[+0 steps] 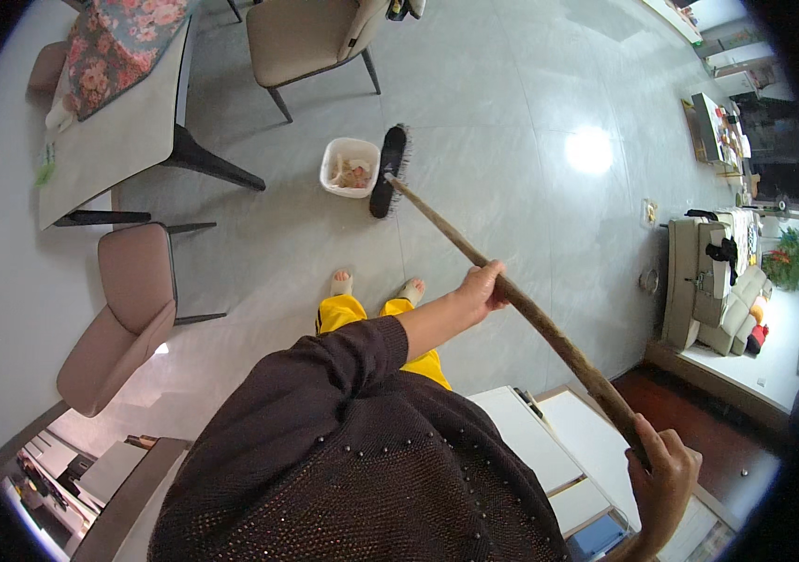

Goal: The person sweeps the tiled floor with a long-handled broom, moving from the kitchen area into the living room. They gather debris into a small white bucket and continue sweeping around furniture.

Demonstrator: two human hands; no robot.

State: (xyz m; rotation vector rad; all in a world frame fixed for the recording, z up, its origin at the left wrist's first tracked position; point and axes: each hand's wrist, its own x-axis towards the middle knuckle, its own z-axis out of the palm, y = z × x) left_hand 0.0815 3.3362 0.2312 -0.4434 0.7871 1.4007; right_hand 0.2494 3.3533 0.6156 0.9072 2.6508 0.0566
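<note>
Both hands are on a push broom with a long, rough wooden handle [549,332]. My left hand [483,288] is closed around the handle's middle. Farther up, close to the handle's end at the lower right, my right hand [664,468] is wrapped around it. The black bristled broom head [388,173] rests on the floor with its bristles toward the right. A small white bin [332,170] with scraps in it stands just left of the broom head; I cannot tell whether they touch.
A table [114,155] with a flowered cloth and a pinkish chair [137,276] stand at the left. Another chair [310,42] is at the far side. My feet in slippers [342,282] are just nearer than the bin. White cabinets [530,440] stand at the lower right, a sofa [689,281] farther right.
</note>
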